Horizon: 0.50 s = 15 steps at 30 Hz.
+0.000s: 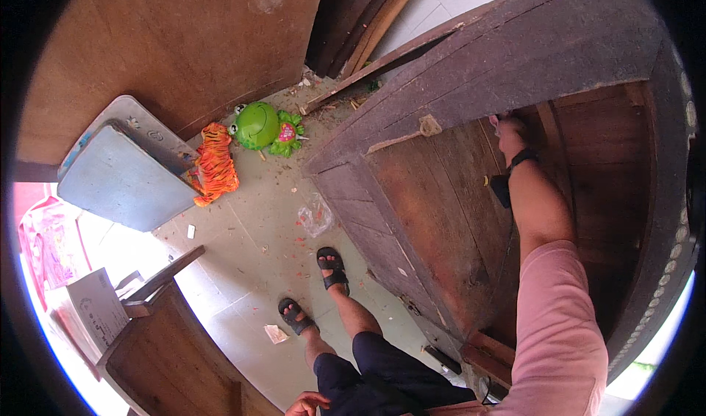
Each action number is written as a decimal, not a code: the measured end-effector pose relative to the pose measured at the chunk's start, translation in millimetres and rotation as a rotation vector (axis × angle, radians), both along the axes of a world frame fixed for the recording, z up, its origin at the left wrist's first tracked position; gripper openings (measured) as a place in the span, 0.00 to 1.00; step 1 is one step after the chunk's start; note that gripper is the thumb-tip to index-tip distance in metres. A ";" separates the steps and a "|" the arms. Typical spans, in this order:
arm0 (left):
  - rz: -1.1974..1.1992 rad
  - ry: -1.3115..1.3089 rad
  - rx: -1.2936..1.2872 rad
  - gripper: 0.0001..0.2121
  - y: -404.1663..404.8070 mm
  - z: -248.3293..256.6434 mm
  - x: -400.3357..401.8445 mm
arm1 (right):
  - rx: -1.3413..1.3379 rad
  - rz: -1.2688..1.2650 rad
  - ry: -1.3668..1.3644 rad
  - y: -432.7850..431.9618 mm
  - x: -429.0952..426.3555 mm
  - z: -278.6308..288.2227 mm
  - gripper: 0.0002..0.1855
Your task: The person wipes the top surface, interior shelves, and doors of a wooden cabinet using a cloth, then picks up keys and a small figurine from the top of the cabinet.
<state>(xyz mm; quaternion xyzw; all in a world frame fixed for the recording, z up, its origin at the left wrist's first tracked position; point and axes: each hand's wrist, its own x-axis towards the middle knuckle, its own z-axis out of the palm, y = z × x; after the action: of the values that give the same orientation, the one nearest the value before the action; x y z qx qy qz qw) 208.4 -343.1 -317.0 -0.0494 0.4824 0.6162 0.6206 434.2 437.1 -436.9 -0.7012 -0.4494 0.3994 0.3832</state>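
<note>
My right hand [510, 132] reaches into a dark wooden cabinet [386, 195], close to the inner side of its frame. Something small and pink shows at its fingertips; whether the hand grips it cannot be made out. A black band [523, 158] circles that wrist. Just below it, a small black object [500, 190] shows against the cabinet's boards, beside my forearm. At the bottom edge my left hand [309, 404] hangs by my dark shorts with its fingers curled, partly cut off by the picture's edge.
A green frog balloon [256, 126], an orange tiger-striped item [216, 165] and a clear plastic bag [315, 216] lie on the littered tile floor. A pale blue panel [127, 173] leans at the left. Wooden furniture [182, 355] with stacked papers or boxes stands lower left. Planks lean at the top.
</note>
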 end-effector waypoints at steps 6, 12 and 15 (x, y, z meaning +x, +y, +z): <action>-0.033 -0.046 -0.016 0.17 29.5 18.2 -3.4 | 0.250 0.491 -0.702 -27.1 -66.1 1.5 0.19; -0.091 -0.039 0.014 0.18 34.6 36.8 -6.6 | 0.397 0.713 -1.074 -115.0 -159.7 40.8 0.20; -0.149 -0.007 -0.020 0.19 31.7 50.8 -11.7 | 0.691 0.813 -0.528 -170.1 -177.3 38.2 0.14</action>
<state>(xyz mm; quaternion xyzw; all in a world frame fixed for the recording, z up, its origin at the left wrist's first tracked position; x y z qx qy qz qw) 196.7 -311.4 -266.2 -0.0214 0.4887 0.5632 0.6660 256.9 266.9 -398.7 -0.3830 -0.8660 0.1569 0.2807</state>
